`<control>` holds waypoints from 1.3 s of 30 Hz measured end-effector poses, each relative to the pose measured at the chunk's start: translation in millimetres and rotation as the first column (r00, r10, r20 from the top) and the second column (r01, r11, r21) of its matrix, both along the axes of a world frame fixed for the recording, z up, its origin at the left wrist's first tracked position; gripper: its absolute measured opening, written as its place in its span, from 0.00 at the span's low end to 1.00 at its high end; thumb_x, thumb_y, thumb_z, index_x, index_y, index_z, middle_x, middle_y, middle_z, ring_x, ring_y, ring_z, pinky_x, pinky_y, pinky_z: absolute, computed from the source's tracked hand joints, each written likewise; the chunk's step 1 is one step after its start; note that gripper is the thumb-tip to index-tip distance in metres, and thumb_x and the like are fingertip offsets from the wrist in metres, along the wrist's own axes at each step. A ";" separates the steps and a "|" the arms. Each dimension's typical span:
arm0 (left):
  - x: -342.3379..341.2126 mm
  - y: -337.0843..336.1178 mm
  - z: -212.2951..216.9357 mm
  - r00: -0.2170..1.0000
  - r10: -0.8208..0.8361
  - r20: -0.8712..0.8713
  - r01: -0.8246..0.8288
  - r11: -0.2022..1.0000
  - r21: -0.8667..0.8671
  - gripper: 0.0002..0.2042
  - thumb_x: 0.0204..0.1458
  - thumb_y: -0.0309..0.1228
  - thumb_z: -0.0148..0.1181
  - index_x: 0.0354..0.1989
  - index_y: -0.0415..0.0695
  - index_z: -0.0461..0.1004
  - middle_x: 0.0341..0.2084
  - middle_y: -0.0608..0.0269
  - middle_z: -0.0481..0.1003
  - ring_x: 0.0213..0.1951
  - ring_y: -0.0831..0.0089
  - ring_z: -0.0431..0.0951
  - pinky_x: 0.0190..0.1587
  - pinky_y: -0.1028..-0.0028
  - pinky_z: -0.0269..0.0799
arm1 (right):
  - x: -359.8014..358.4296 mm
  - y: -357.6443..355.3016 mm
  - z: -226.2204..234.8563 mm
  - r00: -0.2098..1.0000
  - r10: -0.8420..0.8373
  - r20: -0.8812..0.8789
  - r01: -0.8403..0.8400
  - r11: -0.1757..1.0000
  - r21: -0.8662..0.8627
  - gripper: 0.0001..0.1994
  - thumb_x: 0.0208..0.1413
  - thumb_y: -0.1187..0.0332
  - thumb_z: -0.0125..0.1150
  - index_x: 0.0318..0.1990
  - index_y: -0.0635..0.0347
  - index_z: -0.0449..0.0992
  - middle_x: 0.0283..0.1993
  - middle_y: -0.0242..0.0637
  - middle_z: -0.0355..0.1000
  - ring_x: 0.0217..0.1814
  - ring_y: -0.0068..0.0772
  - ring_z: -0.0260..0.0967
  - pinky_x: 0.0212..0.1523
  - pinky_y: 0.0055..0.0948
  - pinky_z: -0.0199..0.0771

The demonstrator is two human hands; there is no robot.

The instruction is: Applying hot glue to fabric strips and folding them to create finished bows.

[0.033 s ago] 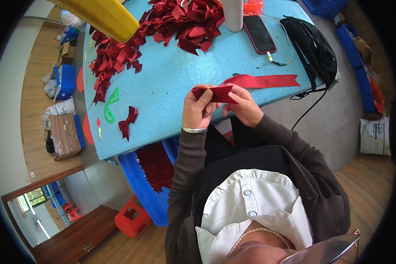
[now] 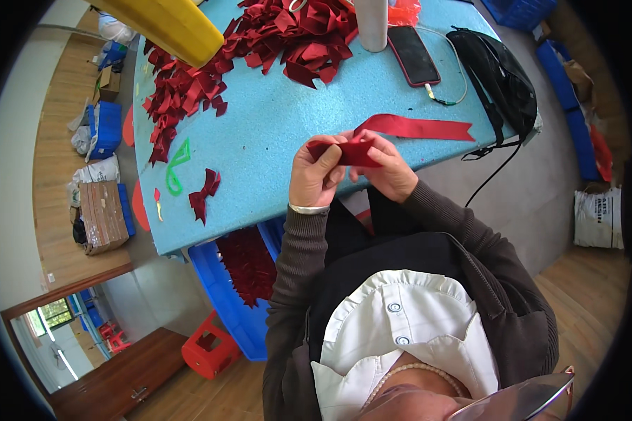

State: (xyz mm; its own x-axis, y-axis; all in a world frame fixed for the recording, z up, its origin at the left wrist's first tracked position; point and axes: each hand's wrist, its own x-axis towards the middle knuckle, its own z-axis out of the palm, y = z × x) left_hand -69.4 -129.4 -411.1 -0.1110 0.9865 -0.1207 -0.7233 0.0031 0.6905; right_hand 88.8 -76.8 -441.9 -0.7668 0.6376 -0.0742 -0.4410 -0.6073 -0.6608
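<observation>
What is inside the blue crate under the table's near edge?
The blue crate holds dark red ribbon pieces. The table covers its far end, so the rest of its contents cannot be seen.

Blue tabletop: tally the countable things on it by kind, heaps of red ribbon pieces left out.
Finished red bow: 1
Green ribbon shape: 1
Phone: 1
Black bag: 1
Pale cylinder: 1
Red ribbon strip, in both hands: 1
Total: 6

2 hands: left (image 2: 316, 174), right (image 2: 390, 172). 1 ribbon strip (image 2: 418, 128) between them. 1 finished bow (image 2: 203, 194) apart on the table (image 2: 274, 133); the bow heap (image 2: 260, 42) is too dense to count. 1 phone (image 2: 413, 55), 1 black bag (image 2: 502, 81), 1 red stool (image 2: 207, 347).
</observation>
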 end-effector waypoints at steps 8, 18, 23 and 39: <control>-4.3 -45.8 29.6 0.976 0.065 -0.207 -0.041 0.992 0.119 0.05 0.49 0.17 0.64 0.33 0.38 0.76 0.35 0.61 0.74 0.21 0.79 0.70 0.19 0.83 0.62 | -37.3 -24.3 18.0 0.887 -0.086 -0.453 0.125 0.991 0.056 0.12 0.52 0.68 0.63 0.41 0.60 0.68 0.37 0.35 0.67 0.39 0.28 0.66 0.42 0.30 0.67; 49.3 -97.2 76.2 0.997 -0.043 -0.060 0.060 0.951 0.303 0.09 0.44 0.20 0.69 0.30 0.41 0.73 0.32 0.59 0.71 0.28 0.75 0.71 0.22 0.82 0.65 | 41.7 -80.1 113.0 0.931 -0.325 -0.167 0.353 0.682 0.641 0.12 0.47 0.68 0.66 0.30 0.62 0.67 0.24 0.32 0.62 0.26 0.27 0.58 0.29 0.27 0.58; 26.5 -93.0 75.9 0.911 0.128 -0.392 0.093 0.862 0.498 0.13 0.39 0.18 0.72 0.30 0.41 0.73 0.32 0.59 0.72 0.31 0.75 0.72 0.25 0.82 0.68 | 18.3 -80.8 113.4 0.908 -0.361 -0.211 0.377 0.488 0.787 0.11 0.47 0.71 0.65 0.29 0.63 0.67 0.23 0.33 0.63 0.25 0.26 0.58 0.26 0.24 0.56; -25.3 -100.7 64.4 0.752 0.229 -0.619 0.097 0.890 0.447 0.14 0.34 0.15 0.73 0.28 0.39 0.75 0.36 0.58 0.73 0.39 0.72 0.74 0.42 0.73 0.73 | -16.7 -75.0 80.4 0.955 -0.218 0.202 0.020 0.725 0.688 0.05 0.45 0.76 0.64 0.30 0.64 0.74 0.27 0.32 0.72 0.29 0.18 0.67 0.30 0.20 0.67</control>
State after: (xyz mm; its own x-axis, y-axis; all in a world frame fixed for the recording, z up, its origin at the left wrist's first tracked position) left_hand -94.7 -230.1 -346.7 -0.0668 0.8998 0.4312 -0.0927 -0.4359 0.8952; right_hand 72.0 -151.7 -361.5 -0.6976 0.6779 0.2322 -0.2376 0.0869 -0.9675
